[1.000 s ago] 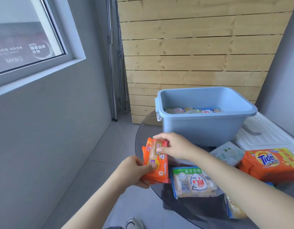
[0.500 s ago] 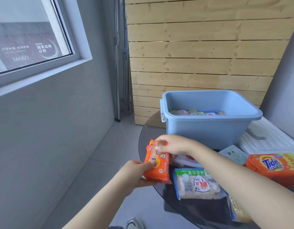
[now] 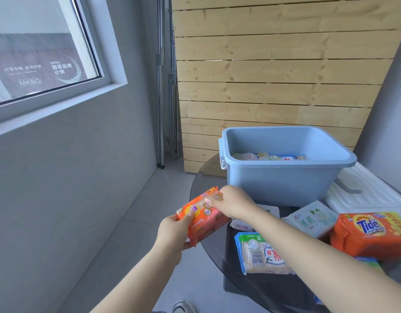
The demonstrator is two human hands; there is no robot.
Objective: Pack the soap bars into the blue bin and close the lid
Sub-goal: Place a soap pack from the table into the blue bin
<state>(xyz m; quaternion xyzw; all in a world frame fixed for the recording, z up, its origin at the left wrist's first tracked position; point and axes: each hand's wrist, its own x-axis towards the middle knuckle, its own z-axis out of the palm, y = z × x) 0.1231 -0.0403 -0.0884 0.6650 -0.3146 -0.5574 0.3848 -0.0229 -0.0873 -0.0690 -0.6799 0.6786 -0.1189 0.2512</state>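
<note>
An orange soap pack (image 3: pixel 203 216) is held in the air at the left edge of the round glass table (image 3: pixel 205 177). My left hand (image 3: pixel 173 233) grips its near lower end and my right hand (image 3: pixel 234 203) pinches its far upper end. Behind it stands the open blue bin (image 3: pixel 283 179), with several soap bars (image 3: pixel 269 156) lying on its bottom. On the table lie a blue-and-white soap pack (image 3: pixel 260 254), a white-green soap bar (image 3: pixel 311 219) and an orange Tide pack (image 3: pixel 371 233). The white lid (image 3: pixel 366 195) lies right of the bin.
A small white bar (image 3: pixel 241 224) lies partly under my right forearm. A grey wall with a window (image 3: pixel 37 57) runs along the left. A wooden slat wall (image 3: pixel 274 75) stands behind the bin. Grey floor tiles (image 3: pixel 136 233) lie left of the table.
The orange pack has tilted from nearly upright to slanting, with its top end to the right. Both hands have kept their hold on it.
</note>
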